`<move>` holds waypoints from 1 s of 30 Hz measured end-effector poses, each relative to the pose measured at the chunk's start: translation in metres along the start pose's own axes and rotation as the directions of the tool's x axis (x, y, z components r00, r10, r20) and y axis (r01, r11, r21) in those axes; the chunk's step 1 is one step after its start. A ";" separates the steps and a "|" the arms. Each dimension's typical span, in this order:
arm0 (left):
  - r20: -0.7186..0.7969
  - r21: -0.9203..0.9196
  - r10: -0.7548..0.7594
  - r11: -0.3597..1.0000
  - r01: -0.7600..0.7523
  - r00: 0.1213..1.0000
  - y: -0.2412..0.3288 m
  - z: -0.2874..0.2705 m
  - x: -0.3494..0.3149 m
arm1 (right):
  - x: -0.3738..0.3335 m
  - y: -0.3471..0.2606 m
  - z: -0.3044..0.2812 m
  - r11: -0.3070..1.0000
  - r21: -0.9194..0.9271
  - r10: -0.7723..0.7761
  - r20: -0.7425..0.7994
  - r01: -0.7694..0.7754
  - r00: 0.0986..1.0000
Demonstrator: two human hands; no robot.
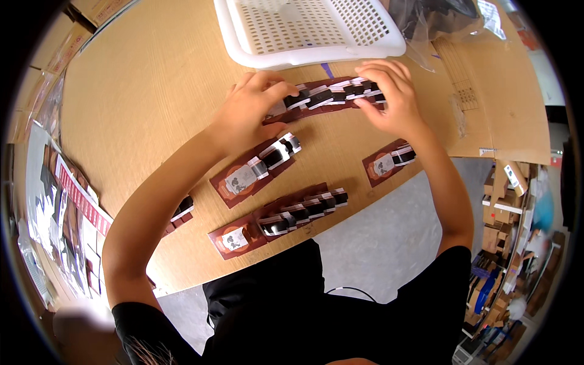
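Observation:
A row of overlapping dark red cards [325,104], each with a black and white banded piece on it, lies in front of the basket. My left hand [250,108] is curled round the row's left end, which it partly covers. At the right end my right hand [390,96] grips the row between thumb and fingers. Nearer to me, below my left hand, lies a shorter group of the same cards [252,176]. A longer overlapping row [277,220] sits by the table's near edge. Another small group [388,163] rests below my right forearm.
A white perforated plastic basket [316,61] stands at the far side of the wooden table [140,79]. Clear plastic bags [435,24] and a cardboard sheet [486,103] are at the right. More cards [179,216] show past my left forearm, with plastic-wrapped packages [58,207] further left.

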State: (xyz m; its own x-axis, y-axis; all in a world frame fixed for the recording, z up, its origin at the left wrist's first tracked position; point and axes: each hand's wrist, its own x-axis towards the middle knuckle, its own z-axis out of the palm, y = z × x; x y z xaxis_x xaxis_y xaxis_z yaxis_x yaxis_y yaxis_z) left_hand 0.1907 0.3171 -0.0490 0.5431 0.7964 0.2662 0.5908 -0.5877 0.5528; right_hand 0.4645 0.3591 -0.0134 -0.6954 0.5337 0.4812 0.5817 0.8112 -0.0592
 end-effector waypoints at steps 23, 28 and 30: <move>-0.765 -0.056 -0.356 0.867 0.495 0.537 0.110 -0.195 -0.344 | -0.115 -0.172 -0.038 0.972 -0.050 0.194 -0.375 -0.229 0.906; -0.896 -0.392 -0.443 0.769 0.505 -0.022 0.128 -0.166 -0.425 | -0.085 -0.148 -0.045 0.843 0.114 0.536 -0.248 -0.525 0.807; -0.908 -0.396 -0.418 0.843 0.363 -0.018 0.126 -0.156 -0.441 | -0.074 -0.142 -0.049 0.832 0.219 0.552 -0.227 -0.510 0.803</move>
State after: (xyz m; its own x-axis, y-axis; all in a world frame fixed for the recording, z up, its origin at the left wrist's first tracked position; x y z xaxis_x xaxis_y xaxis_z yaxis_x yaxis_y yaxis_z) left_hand -0.0671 -0.0857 0.0267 -0.7985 0.3617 0.4812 0.4597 -0.1497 0.8754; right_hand 0.4543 0.1924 0.0026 -0.1414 0.8219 0.5518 0.7463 0.4547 -0.4861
